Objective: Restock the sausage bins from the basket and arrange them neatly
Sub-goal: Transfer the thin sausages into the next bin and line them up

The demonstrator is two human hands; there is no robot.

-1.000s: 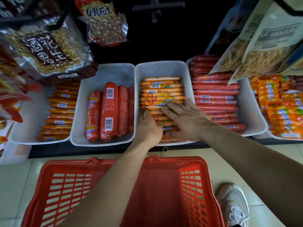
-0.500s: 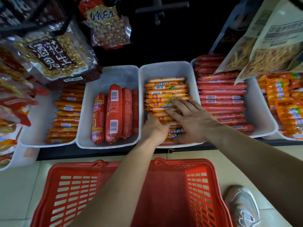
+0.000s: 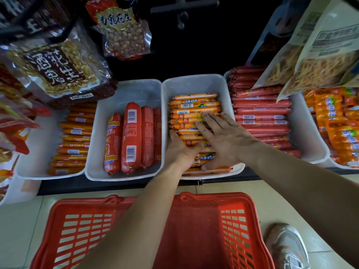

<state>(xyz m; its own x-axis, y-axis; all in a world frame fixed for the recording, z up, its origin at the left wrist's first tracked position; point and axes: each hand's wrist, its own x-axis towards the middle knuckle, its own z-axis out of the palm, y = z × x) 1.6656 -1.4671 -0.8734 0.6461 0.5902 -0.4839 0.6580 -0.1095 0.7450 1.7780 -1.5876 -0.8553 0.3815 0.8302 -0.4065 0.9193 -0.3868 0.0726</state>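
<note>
Two hands work in the white plastic bin (image 3: pixel 194 82): the right hand (image 3: pixel 225 140), flat and spread, has slid farther back over the thin orange-wrapped sausages (image 3: pixel 194 105); the left hand (image 3: pixel 180 150) stays at their left ends, its grip hidden. Straightening looks nearly done.

Long dark shelf (image 3: pixel 116 186) low down near the floor, white bins (image 3: pixel 128 90) sitting on it in a row, sides touching, pale tiled floor (image 3: pixel 19 230) in front, red basket (image 3: pixel 194 199) standing there, grey shoe (image 3: pixel 287 247) just beside the basket
</note>
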